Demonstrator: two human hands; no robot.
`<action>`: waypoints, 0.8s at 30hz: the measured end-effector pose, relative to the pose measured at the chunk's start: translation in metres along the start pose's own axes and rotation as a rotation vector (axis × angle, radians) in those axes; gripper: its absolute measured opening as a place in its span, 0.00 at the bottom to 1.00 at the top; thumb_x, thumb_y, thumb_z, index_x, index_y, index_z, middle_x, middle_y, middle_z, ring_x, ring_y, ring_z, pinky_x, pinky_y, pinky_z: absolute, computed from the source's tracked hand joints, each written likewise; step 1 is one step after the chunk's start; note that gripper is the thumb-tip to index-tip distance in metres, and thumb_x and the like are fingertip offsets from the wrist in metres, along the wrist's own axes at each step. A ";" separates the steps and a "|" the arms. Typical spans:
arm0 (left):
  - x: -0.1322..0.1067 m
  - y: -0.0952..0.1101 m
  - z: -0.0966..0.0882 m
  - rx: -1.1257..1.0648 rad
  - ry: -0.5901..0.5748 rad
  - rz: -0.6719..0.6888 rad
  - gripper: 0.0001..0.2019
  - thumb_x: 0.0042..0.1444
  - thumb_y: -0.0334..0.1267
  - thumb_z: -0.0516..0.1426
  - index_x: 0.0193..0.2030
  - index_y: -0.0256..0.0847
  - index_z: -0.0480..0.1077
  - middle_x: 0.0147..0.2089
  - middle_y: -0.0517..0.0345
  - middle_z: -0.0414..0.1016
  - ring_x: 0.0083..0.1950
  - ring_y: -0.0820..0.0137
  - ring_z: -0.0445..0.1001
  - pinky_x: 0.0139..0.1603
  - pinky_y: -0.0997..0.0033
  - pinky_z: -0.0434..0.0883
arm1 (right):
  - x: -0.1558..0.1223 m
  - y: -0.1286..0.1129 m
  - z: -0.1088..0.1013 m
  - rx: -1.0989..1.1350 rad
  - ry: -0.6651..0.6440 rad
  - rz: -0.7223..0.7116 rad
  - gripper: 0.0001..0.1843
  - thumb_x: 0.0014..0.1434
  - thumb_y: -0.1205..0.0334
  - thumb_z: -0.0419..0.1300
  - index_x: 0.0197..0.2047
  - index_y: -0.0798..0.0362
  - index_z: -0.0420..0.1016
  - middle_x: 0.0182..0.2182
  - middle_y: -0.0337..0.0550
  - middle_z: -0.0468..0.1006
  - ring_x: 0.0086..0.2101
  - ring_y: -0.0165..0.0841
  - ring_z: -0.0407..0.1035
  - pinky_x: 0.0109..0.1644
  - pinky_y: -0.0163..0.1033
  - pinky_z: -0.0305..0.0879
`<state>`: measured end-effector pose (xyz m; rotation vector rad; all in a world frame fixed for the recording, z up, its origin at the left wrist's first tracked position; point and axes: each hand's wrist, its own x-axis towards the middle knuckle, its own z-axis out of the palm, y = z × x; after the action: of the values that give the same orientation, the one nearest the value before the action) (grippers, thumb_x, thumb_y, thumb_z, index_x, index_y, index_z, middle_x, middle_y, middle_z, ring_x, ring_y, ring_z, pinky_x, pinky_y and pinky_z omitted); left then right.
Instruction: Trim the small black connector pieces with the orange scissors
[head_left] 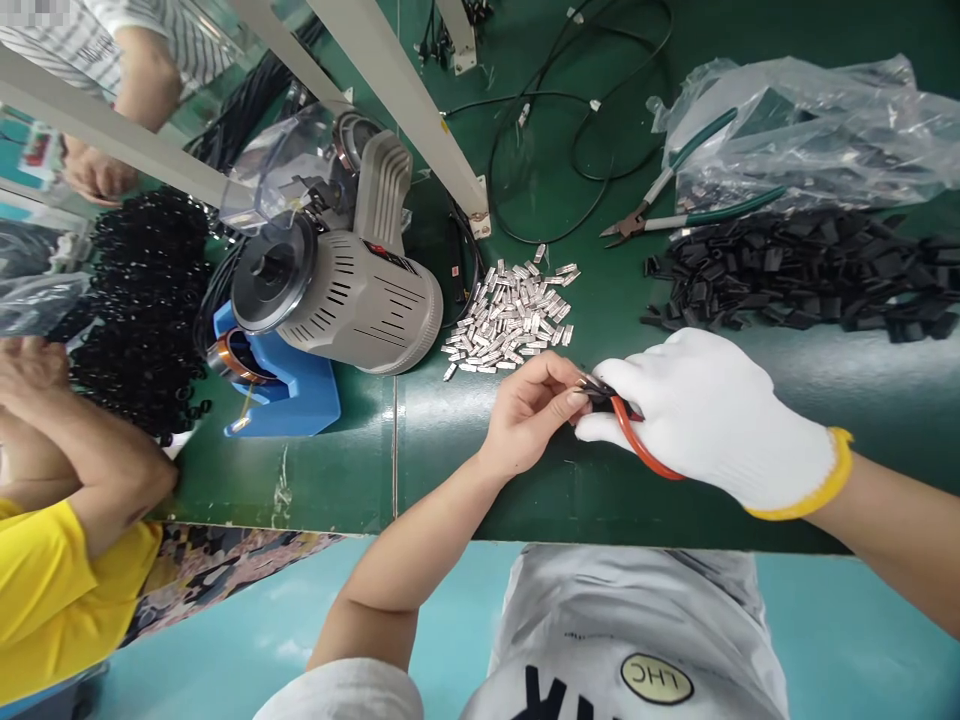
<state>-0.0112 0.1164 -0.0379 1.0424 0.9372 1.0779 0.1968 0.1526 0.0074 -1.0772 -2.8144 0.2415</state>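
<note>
My bare left hand (pixel 531 412) is closed, thumb and forefinger pinching a small piece that I cannot make out. The tips of these fingers meet the jaws of orange-handled pliers (pixel 643 450). My right hand (pixel 705 415), in a white knitted glove with a yellow cuff, is wrapped round the handles of the pliers. Just beyond my left hand lies a loose heap of small silvery metal connectors (pixel 514 312). Past my right hand spreads a pile of small black plastic pieces (pixel 810 270).
Green-handled cutters (pixel 637 222) lean against a clear plastic bag (pixel 817 130). A grey motorised machine (pixel 367 300) and a blue tape dispenser (pixel 307 395) stand at left. Black cable (pixel 495 165) loops behind. Two other people work at left, beside black coiled parts (pixel 146 310).
</note>
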 end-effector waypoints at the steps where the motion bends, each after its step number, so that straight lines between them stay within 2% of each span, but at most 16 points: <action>1: 0.000 -0.001 0.000 -0.006 0.004 -0.009 0.13 0.59 0.45 0.66 0.39 0.39 0.70 0.34 0.58 0.74 0.32 0.75 0.72 0.33 0.75 0.69 | -0.001 0.000 0.000 -0.003 0.003 -0.007 0.24 0.70 0.39 0.51 0.32 0.51 0.63 0.22 0.41 0.70 0.25 0.33 0.57 0.37 0.42 0.41; 7: 0.001 -0.002 0.003 -0.045 0.003 -0.023 0.12 0.59 0.43 0.66 0.38 0.39 0.70 0.35 0.58 0.73 0.32 0.76 0.72 0.32 0.76 0.69 | -0.004 0.002 0.004 -0.032 0.064 -0.032 0.24 0.71 0.40 0.50 0.30 0.49 0.62 0.20 0.38 0.68 0.23 0.33 0.57 0.36 0.41 0.39; 12: 0.002 -0.002 0.004 -0.040 0.003 -0.012 0.12 0.59 0.43 0.67 0.38 0.39 0.69 0.34 0.59 0.73 0.31 0.76 0.73 0.31 0.77 0.69 | -0.007 0.002 0.015 -0.100 0.178 0.006 0.26 0.66 0.35 0.55 0.28 0.47 0.58 0.18 0.36 0.63 0.22 0.37 0.58 0.34 0.40 0.37; 17: 0.003 -0.003 0.004 -0.029 0.021 -0.025 0.12 0.59 0.42 0.67 0.37 0.39 0.70 0.35 0.59 0.73 0.31 0.77 0.73 0.31 0.77 0.70 | -0.009 0.004 0.019 -0.063 0.098 0.022 0.26 0.67 0.34 0.52 0.30 0.46 0.57 0.18 0.36 0.64 0.23 0.38 0.61 0.33 0.40 0.38; 24: 0.003 -0.003 0.002 -0.043 0.019 -0.041 0.10 0.59 0.40 0.67 0.39 0.39 0.71 0.32 0.59 0.75 0.30 0.77 0.73 0.31 0.77 0.71 | -0.006 0.008 0.014 -0.015 0.010 0.055 0.28 0.67 0.31 0.48 0.30 0.46 0.59 0.18 0.38 0.66 0.21 0.38 0.61 0.30 0.39 0.37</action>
<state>-0.0080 0.1188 -0.0410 0.9752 0.9428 1.0707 0.2037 0.1530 -0.0080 -1.1566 -2.7849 0.2195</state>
